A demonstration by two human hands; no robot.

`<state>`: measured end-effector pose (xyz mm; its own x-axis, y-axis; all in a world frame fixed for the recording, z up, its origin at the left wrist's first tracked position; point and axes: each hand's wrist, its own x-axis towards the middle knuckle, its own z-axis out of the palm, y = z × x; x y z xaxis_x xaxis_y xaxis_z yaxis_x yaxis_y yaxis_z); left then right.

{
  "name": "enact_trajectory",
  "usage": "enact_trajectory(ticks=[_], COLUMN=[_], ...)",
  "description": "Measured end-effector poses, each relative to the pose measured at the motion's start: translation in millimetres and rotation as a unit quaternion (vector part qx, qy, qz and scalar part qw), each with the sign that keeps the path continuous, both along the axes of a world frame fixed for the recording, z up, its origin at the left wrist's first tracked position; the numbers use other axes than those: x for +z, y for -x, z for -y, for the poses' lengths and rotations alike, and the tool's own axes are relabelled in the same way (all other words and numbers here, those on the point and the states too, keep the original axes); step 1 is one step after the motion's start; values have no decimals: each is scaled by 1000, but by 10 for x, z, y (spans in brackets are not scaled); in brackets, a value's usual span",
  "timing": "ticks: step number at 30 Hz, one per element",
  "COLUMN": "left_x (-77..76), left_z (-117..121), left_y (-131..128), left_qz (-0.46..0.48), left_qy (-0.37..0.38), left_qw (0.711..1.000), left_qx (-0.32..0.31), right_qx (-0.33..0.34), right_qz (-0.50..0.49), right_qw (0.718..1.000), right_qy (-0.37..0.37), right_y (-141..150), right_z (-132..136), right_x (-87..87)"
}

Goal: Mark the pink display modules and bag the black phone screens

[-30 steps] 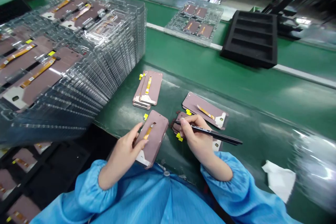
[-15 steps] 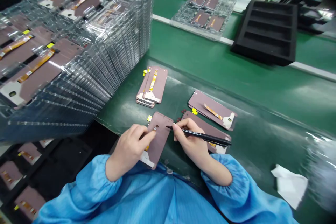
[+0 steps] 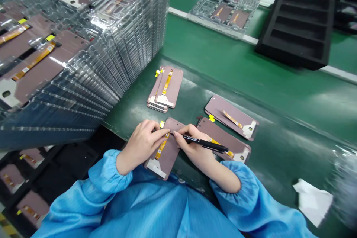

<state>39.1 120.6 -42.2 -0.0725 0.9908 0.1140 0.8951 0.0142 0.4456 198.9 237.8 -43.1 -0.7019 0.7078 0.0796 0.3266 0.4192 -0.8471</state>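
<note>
A phone screen panel [image 3: 172, 152] lies face down in front of me, its brownish back up and an orange flex cable [image 3: 162, 146] running along it. My left hand [image 3: 142, 144] reaches over the panel from the left, thumb and forefinger closed together at the cable's upper end. In my right hand [image 3: 196, 147] is a black marker pen [image 3: 206, 143], held like a writing tool. Its tip meets the panel close beside my left fingertips; the exact contact is too small to tell. To the right, partly behind my right hand, lies another screen panel [image 3: 223, 134].
A small stack of screen panels [image 3: 174, 89] sits further back, with more panels [image 3: 234, 117] at right. Tall stacked clear trays [image 3: 134, 44] block the left. Beyond are a clear tray [image 3: 217, 31] and a black slotted tray [image 3: 295, 39]. White paper [image 3: 314, 200] lies at right.
The pen tip has moved left across the panel towards my left fingertips. My left thumb and forefinger have shifted to the cable's upper end, and more of the cable now shows.
</note>
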Motion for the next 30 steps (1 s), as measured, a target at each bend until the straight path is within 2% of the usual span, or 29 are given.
enact_trajectory(ticks=[9, 18, 23, 26, 30], left_x=[-19, -24, 37, 141, 262], left_z=[13, 11, 11, -111, -531], left_y=[11, 9, 29, 144, 427], left_qz=[15, 19, 50, 104, 38], left_qy=[-2, 1, 7, -13, -19], left_qw=[1000, 1000, 999, 993, 981], left_qx=[-1, 2, -4, 49, 188], right_qx=[16, 9, -4, -41, -56], right_qz=[3, 4, -32, -88, -114], right_qw=[1000, 1000, 999, 994, 991], right_qy=[5, 0, 29, 43, 34], right_y=[-1, 13, -51, -113, -157], right_z=[3, 7, 30, 43, 33], right_x=[-75, -79, -64, -46, -27])
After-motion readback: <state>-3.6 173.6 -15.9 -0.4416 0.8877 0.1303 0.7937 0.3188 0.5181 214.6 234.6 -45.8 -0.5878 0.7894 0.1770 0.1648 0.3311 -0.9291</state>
